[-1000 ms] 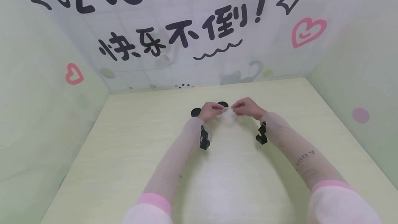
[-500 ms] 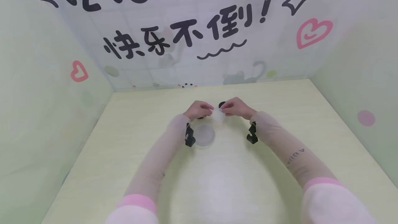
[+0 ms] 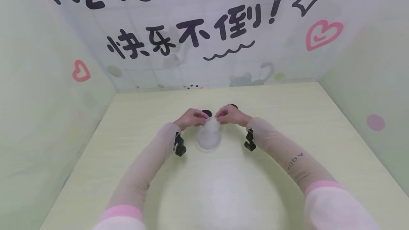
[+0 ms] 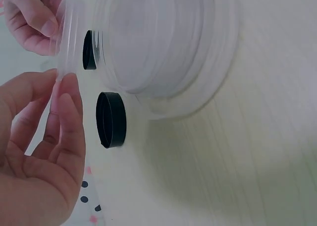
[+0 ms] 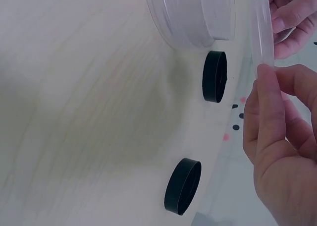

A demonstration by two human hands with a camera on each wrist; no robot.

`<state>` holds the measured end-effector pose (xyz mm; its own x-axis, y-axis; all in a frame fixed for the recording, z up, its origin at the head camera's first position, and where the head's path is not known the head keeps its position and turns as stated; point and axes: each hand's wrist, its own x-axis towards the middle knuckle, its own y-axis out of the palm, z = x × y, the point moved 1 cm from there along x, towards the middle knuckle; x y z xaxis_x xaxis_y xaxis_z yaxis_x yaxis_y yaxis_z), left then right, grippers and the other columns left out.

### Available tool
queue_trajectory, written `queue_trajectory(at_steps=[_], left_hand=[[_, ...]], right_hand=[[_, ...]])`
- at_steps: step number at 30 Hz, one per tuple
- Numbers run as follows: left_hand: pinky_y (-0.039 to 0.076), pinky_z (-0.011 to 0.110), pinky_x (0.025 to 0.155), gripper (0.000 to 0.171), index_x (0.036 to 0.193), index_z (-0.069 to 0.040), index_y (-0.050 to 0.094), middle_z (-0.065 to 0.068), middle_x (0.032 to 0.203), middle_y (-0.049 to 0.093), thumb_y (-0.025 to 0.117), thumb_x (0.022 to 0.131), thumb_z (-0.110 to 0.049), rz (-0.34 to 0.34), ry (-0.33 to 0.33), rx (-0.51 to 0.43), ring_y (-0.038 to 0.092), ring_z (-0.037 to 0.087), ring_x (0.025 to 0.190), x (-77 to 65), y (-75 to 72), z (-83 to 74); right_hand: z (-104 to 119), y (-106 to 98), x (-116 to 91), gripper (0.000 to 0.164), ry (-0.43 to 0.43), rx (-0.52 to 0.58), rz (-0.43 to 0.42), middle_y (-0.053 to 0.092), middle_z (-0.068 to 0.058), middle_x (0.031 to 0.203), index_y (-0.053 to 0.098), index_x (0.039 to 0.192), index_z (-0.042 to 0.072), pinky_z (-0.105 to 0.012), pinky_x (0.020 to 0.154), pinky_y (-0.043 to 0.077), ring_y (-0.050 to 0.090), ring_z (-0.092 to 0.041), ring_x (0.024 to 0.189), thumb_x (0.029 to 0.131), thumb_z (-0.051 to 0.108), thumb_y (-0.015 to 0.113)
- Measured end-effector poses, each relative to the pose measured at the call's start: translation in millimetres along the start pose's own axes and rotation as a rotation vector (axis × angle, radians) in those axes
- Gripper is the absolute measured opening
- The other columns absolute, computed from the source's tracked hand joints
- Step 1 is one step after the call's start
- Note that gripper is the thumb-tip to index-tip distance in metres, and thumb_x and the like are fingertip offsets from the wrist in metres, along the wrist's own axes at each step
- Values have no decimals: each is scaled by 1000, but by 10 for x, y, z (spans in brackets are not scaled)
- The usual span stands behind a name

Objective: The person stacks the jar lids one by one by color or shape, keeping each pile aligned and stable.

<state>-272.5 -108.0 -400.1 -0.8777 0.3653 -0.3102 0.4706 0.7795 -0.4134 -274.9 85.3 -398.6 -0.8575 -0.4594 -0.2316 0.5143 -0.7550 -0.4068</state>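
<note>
Between both hands is a thin, translucent, shallow round piece like a lid [image 4: 71,37], upright on edge in the wrist views. My left hand [image 3: 192,118] pinches one side of its rim between thumb and fingers. On the opposite side, my right hand [image 3: 234,115] pinches the rim the same way. In the head view the piece overlaps the far part of a clear round plastic container [image 3: 208,142], which stands on the table. Seen from the left wrist, this container [image 4: 153,42] has stepped, ringed walls and a wide flange at its base.
Two black round caps lie beyond the container: a left one [image 4: 112,120] near my left hand and a right one [image 5: 183,186] near my right. The pale wooden table [image 3: 223,187] ends at a printed back curtain [image 3: 179,70], with curtains at both sides.
Both hands have moved left and slightly toward me with the translucent piece. The clear container, mostly hidden behind the left forearm before, now shows between the arms.
</note>
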Motion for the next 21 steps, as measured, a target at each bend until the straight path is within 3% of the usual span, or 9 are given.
queue_trajectory(at_steps=[11,13,21], left_hand=[[48,31,77,27,108,-1,61,10,100,61,60,83,-10,21,-4,20,59,17,84,-126,-41,92],[48,31,79,27,109,0,59,12,101,60,59,83,-8,34,-11,22,59,18,86,-212,-40,32],[48,31,77,26,107,-2,61,9,96,62,61,82,-9,38,-6,14,60,16,83,-208,-9,166]], right_hand=[[38,124,-24,18,-36,-101,10,62,-13,87,61,97,-6,-26,70,51,59,-16,77,81,2,61],[43,147,-29,18,-28,-108,17,62,-12,86,62,96,-5,-25,70,51,59,-16,76,80,2,61],[-7,215,-24,17,-23,-127,31,63,-11,85,63,96,-3,-24,68,51,60,-16,75,79,2,62]])
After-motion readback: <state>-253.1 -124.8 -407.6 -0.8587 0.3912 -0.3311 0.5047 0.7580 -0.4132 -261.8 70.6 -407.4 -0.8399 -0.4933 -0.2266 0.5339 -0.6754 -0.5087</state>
